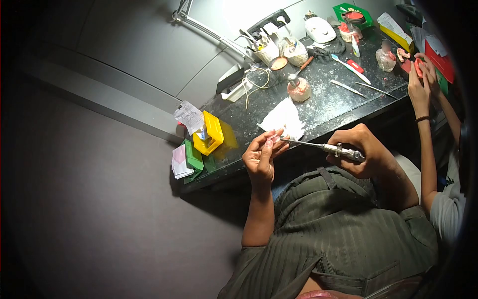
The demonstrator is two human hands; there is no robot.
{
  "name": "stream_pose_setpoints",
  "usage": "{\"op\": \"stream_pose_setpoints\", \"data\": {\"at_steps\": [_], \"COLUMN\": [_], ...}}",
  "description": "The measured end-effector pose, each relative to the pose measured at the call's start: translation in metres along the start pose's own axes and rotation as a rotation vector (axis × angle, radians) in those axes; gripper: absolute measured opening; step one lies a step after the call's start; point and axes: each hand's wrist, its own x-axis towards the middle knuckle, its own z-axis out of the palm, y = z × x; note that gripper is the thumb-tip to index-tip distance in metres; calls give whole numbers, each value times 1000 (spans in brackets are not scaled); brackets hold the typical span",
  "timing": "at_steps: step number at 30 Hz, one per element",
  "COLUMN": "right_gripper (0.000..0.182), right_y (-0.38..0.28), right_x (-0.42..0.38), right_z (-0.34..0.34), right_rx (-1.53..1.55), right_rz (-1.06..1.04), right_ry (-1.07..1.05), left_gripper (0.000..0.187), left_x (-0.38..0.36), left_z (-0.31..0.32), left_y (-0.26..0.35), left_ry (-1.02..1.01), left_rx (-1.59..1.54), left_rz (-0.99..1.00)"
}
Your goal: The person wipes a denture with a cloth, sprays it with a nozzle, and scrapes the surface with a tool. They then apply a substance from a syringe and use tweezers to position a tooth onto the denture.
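My left hand (261, 158) pinches a small pinkish translucent piece (274, 138) between thumb and fingers, just over the front edge of the dark bench. In my right hand (359, 149) is a metal handpiece tool (343, 152) with a long thin nozzle, its fingers wrapped round the body. The nozzle points left, and its tip is at the pink piece; whether they touch is too small to tell. Behind my left hand a crumpled white tissue (285, 118) lies on the bench.
A glass burner (298, 88) stands behind the tissue. Yellow (213, 133) and green bins (194, 158) sit at the bench's left end. A toothbrush (351, 69) and thin tools lie to the right. At far right, a co-worker's hands (421, 82) hold a red piece.
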Motion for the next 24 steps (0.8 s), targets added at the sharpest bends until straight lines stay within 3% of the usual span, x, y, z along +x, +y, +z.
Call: {"op": "stream_pose_setpoints", "data": {"at_steps": [16, 24], "right_gripper": [15, 13], "right_y": [1, 2], "right_x": [-1, 0], "right_z": [2, -1], "right_rx": [-12, -28], "right_rz": [15, 30], "right_ry": [-16, -23], "left_gripper": [28, 28], "left_x": [0, 2], "left_z": [-7, -6], "left_y": [-4, -9], "left_ry": [7, 8], "left_rx": [-38, -20], "left_rz": [-113, -26]}}
